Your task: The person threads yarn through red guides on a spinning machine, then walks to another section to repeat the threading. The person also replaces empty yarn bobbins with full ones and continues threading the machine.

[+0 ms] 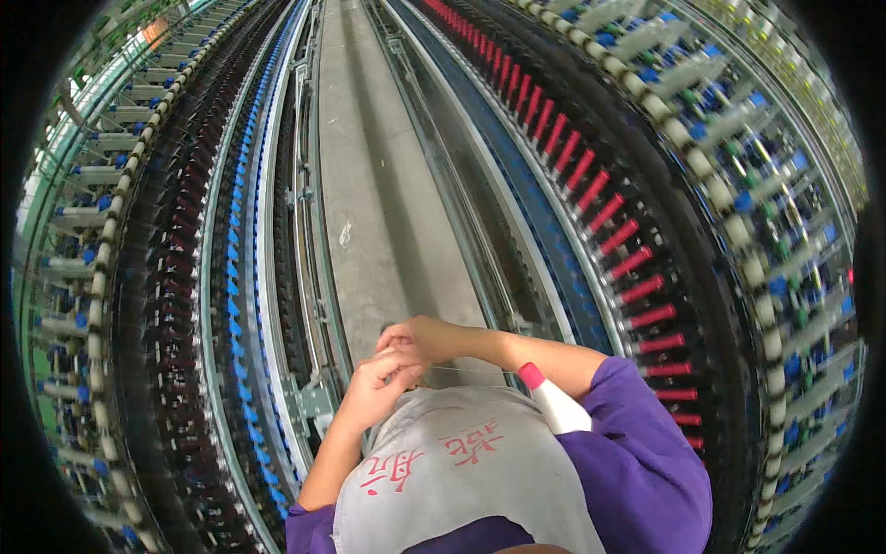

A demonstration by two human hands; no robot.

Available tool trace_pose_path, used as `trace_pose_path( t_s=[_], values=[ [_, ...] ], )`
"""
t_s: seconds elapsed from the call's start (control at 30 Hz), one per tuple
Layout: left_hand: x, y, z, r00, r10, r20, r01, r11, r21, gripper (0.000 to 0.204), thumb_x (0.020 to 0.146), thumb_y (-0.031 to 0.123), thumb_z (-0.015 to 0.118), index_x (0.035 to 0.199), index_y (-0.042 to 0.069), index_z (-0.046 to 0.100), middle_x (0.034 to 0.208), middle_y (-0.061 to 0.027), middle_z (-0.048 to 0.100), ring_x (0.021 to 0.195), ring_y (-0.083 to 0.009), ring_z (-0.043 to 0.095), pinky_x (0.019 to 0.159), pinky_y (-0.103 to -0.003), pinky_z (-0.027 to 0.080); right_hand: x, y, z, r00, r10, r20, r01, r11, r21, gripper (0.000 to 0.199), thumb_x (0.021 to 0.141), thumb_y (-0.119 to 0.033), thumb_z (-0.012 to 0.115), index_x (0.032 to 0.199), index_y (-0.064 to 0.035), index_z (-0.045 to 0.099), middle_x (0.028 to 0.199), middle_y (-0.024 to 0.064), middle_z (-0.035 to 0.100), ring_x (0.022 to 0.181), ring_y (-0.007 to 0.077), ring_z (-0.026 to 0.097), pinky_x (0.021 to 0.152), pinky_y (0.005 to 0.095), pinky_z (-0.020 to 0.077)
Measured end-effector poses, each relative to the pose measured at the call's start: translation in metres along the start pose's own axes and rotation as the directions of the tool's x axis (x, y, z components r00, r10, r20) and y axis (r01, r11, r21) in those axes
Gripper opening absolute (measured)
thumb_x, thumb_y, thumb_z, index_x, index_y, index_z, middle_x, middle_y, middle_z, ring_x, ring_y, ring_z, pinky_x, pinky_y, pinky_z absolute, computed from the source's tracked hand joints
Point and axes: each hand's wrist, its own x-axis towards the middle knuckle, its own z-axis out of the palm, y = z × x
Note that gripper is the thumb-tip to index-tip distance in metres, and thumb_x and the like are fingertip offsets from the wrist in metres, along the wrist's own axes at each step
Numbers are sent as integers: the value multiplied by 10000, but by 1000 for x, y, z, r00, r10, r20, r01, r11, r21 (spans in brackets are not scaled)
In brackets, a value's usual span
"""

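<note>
My left hand and my right hand meet in front of my waist, fingers bent and closed against each other. A thin pale thread runs to the fingers of my left hand from a bobbin wound with white yarn. The bobbin has a red tip and lies tilted between my right arm and the grey apron. Whatever the right fingers pinch is hidden. A small dark thing shows just beyond the right hand, too small to name.
Long spinning frames flank the aisle. On the right one stands a row of red bobbin tubes; the left one carries a row of blue parts. Metal rails edge the aisle. A white scrap lies on its floor.
</note>
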Motion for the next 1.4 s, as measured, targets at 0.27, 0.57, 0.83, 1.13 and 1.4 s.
trace_pose_path(
  t_s=[0.27, 0.57, 0.83, 1.13, 1.4],
  values=[
    [262, -45, -168, 951, -41, 308, -10, 987, 162, 134, 819, 68, 580, 918, 12, 650, 811, -93, 622, 712, -176, 585, 667, -287, 471, 158, 5, -218, 912, 103, -396, -74, 993, 86, 221, 869, -186, 553, 1018, -40, 628, 945, 62, 651, 912, 150, 595, 811, 293, 458],
    [581, -69, -249, 843, 75, 533, -148, 984, 96, 107, 800, 4, 586, 878, 14, 658, 742, -59, 604, 642, -152, 551, 598, -271, 434, 181, -80, -481, 138, -891, -432, 955, 235, -179, 187, 877, -180, 508, 948, -59, 632, 872, 139, 652, 769, 257, 632, 759, 411, 481],
    [831, -81, -301, 812, 77, 578, -105, 994, 15, 112, 821, 38, 598, 918, 9, 645, 773, -61, 594, 692, -126, 542, 610, -252, 433, 243, -72, -700, 419, -850, -319, 908, 390, 155, 238, 918, -144, 476, 969, -201, 702, 1036, -34, 645, 664, 142, 570, 717, 310, 494],
    [1076, -106, -296, 394, 289, 872, -310, 935, -170, 164, 846, 167, 570, 916, 32, 631, 845, -79, 621, 776, -217, 556, 721, -319, 447, 337, 91, -899, -86, 204, -975, 211, 960, 183, 235, 883, -227, 560, 915, -12, 647, 768, 44, 632, 651, 87, 564, 587, 201, 425],
    [1272, -150, -331, 108, 267, 958, -288, 930, -227, 115, 828, 114, 598, 885, 23, 640, 803, -72, 633, 709, -179, 566, 656, -294, 446, 417, 224, -1022, -625, 321, -712, 231, 947, 223, 324, 870, -216, 589, 1098, 13, 567, 922, 82, 626, 617, 92, 563, 558, 222, 486]
  ],
)
